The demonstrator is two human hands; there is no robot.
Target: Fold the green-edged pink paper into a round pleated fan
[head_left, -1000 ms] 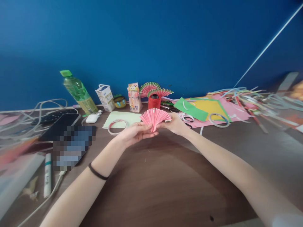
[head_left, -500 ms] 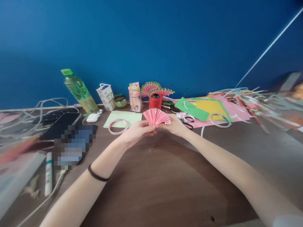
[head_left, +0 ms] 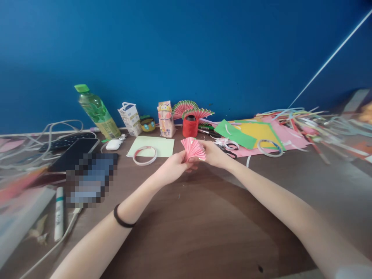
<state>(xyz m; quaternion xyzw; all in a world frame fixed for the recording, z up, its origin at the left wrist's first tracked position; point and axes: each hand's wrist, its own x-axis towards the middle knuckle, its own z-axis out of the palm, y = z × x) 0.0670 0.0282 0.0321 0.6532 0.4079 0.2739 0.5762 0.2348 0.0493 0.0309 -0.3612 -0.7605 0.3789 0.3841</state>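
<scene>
A pink pleated paper fan [head_left: 193,148] is held between both hands above the brown table [head_left: 203,224]. My left hand [head_left: 173,170] pinches its lower left side. My right hand [head_left: 214,154] grips its right side. The fan is partly folded together. A black band circles my left wrist.
Along the blue wall stand a green bottle [head_left: 96,112], a small carton [head_left: 129,118], a red cup [head_left: 190,126] with paper fans and a tape ring [head_left: 144,155] on pale green paper. Coloured paper sheets [head_left: 255,131] and strips lie right. A phone, cables and a pen [head_left: 59,213] lie left.
The fan has narrowed from a wide spread to a tighter bundle. My left hand has moved right, closer to my right hand.
</scene>
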